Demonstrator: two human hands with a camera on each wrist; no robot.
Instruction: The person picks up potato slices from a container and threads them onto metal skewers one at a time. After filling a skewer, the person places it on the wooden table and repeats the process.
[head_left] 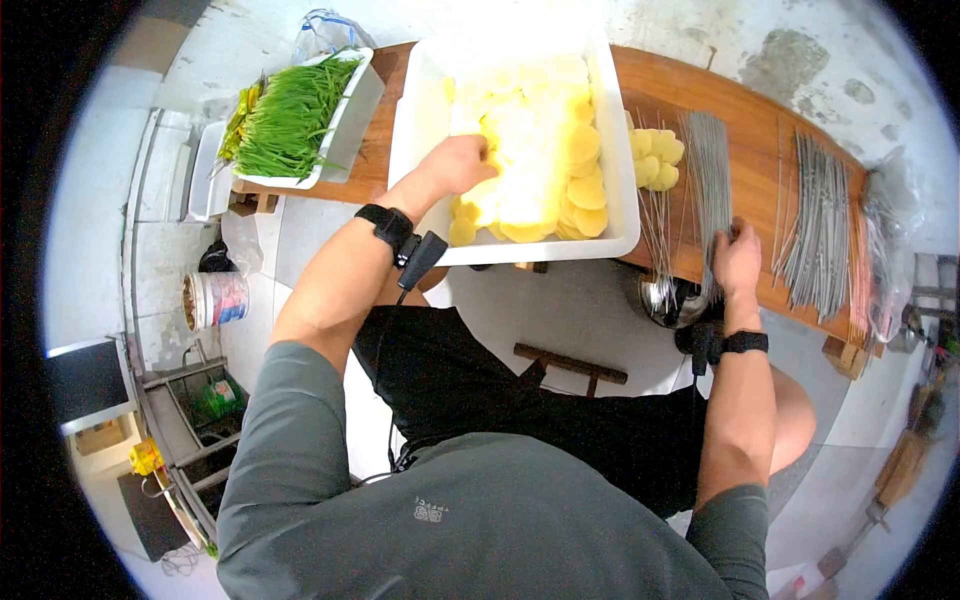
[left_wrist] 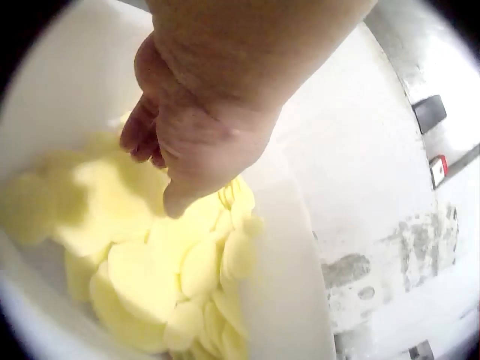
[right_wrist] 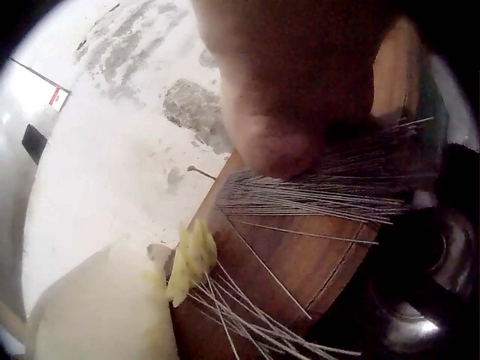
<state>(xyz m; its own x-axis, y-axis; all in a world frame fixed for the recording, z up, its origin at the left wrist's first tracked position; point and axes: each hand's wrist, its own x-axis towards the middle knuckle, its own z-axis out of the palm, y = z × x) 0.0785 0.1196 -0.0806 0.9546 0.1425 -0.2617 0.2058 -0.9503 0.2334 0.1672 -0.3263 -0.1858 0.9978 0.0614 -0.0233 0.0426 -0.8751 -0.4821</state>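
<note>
A deep white tub (head_left: 628, 215) holds a heap of thin, round yellow slices (head_left: 585, 190), like potato. Strong glare washes out its middle. My left hand (head_left: 460, 163) reaches in over the slices. From the left wrist, that hand (left_wrist: 214, 127) shows its thumb apart from the bent fingers, with slices below and none visible between them. My right hand (head_left: 738, 262) is at the near ends of a bundle of thin metal skewers (head_left: 708, 165); its fingertips are hidden in the right wrist view, so I cannot tell whether it pinches one. Left of that bundle lie skewers threaded with yellow slices (head_left: 657, 158).
A second skewer bundle (head_left: 820, 225) lies farther right on the wooden board (head_left: 755, 130), beside a clear plastic bag (head_left: 893, 230). Long green stalks (head_left: 295, 120) fill a white bin at left. A shiny metal bowl (head_left: 665, 300) sits below the board's front edge.
</note>
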